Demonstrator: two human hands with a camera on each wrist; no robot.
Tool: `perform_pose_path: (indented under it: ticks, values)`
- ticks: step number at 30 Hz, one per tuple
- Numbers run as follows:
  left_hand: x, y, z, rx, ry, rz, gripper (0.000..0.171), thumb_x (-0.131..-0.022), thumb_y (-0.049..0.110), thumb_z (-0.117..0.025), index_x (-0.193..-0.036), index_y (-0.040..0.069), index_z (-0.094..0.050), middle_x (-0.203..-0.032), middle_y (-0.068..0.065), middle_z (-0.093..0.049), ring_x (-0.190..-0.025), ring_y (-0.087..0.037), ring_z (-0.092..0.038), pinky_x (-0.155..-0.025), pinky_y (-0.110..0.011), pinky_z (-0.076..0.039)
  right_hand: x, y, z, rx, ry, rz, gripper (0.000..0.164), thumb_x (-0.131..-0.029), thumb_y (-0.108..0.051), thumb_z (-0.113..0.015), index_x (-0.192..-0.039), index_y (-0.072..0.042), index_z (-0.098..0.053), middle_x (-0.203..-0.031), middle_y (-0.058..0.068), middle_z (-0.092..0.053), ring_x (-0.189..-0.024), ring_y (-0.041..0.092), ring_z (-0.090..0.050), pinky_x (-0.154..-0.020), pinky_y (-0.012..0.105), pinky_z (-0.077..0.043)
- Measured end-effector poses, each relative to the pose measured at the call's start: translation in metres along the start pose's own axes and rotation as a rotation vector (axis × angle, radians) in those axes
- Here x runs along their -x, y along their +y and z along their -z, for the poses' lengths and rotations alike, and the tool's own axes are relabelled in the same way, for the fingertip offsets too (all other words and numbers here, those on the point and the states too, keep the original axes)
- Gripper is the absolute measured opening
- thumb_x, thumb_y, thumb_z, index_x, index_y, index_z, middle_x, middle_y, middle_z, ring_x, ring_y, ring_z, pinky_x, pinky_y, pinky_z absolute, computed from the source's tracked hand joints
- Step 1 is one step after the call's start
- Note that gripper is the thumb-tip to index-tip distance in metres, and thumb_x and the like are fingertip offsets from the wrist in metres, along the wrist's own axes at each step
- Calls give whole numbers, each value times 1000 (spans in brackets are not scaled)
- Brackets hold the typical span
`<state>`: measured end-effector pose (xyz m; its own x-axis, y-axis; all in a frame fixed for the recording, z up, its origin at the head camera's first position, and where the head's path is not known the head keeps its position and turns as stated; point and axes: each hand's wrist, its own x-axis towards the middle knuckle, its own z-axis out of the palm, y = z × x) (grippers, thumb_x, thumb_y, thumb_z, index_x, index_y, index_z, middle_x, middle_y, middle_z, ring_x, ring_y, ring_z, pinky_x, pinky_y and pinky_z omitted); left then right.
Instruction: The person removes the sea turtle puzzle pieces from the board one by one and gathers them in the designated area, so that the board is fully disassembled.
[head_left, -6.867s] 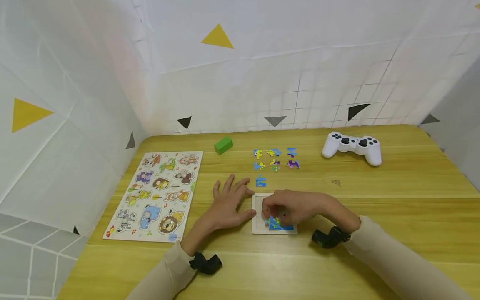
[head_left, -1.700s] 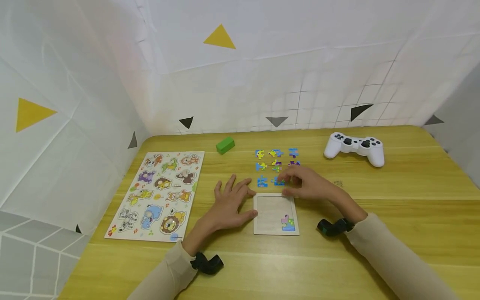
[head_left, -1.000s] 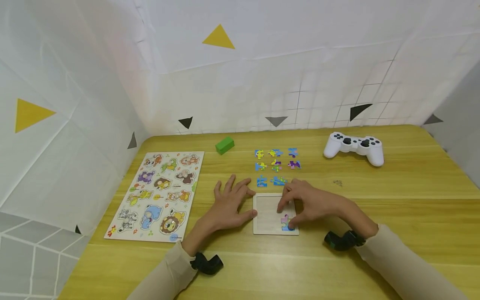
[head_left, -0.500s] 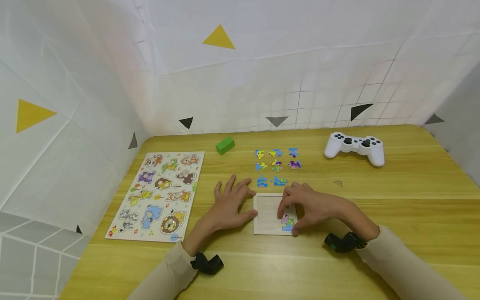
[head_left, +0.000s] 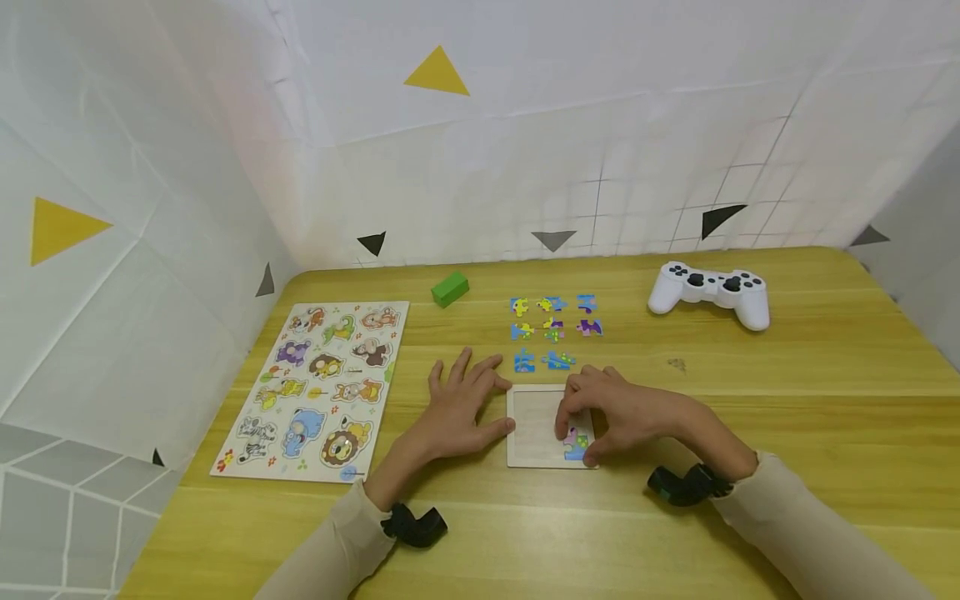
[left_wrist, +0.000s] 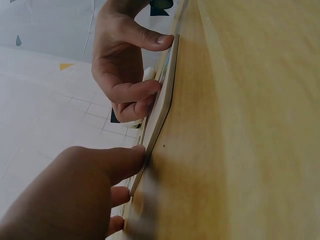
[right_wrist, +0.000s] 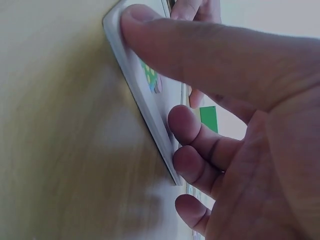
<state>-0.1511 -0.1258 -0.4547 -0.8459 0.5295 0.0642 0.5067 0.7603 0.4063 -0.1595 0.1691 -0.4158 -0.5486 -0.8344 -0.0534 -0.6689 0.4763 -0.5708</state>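
A small wooden puzzle tray (head_left: pixel 512 446) lies in front of me, with one pink, green and blue jigsaw piece (head_left: pixel 576 450) in its near right corner. My right hand (head_left: pixel 626 414) bends over that corner, thumb and index finger curled about the piece. In the right wrist view its thumb (right_wrist: pixel 175 45) covers part of the tray's rim. My left hand (head_left: pixel 456 417) lies spread on the table with the thumb against the tray's left edge, holding nothing. Beyond the tray, several loose jigsaw pieces (head_left: pixel 558 361) are laid out in rows.
To the left is a large animal puzzle board (head_left: pixel 341 433). A green block (head_left: pixel 450 289) lies towards the back, and a white game controller (head_left: pixel 708 287) sits at the back right. White cloth walls (head_left: pixel 480 183) stand behind the wooden table (head_left: pixel 525 533).
Several pieces have left the tray since the earliest frame. My right hand let go of a blue-green piece in the near row, then came back to the tray's corner. The left hand stayed put.
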Motion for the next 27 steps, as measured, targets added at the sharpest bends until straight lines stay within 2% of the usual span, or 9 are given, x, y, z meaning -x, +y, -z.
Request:
perform_pose_path:
  ticks: [11, 21, 27]
  values:
    - [0, 1, 2, -3, -2, -2, 48, -92, 55, -59, -131, 28, -56, -168, 2, -30, -158, -43, -10, -114, -77, -2, -1, -1, 0, -17, -14, 6, 39, -73, -27, -91, -101, -35, -66, -98, -13, -58, -99, 8, -42, -83, 34, -27]
    - [0, 1, 1, 3, -11, 2, 48, -92, 55, -59, -131, 28, -56, -168, 2, -30, -158, -42, -9, -115, -76, -1, -1, -5, -1, -35, 10, 52, 39, -72, -19, -90, -98, -31, -64, -88, -18, -63, -90, 10, -47, -79, 33, -26]
    - [0, 0, 1, 0, -20, 4, 48, -93, 56, -58, -132, 28, -55, -168, 3, -28, -158, -42, -8, -115, -76, -1, -1, -6, -1, -36, -5, 40, 38, -73, -21, -90, -100, -31, -66, -91, -19, -64, -92, 9, -48, -80, 33, -26]
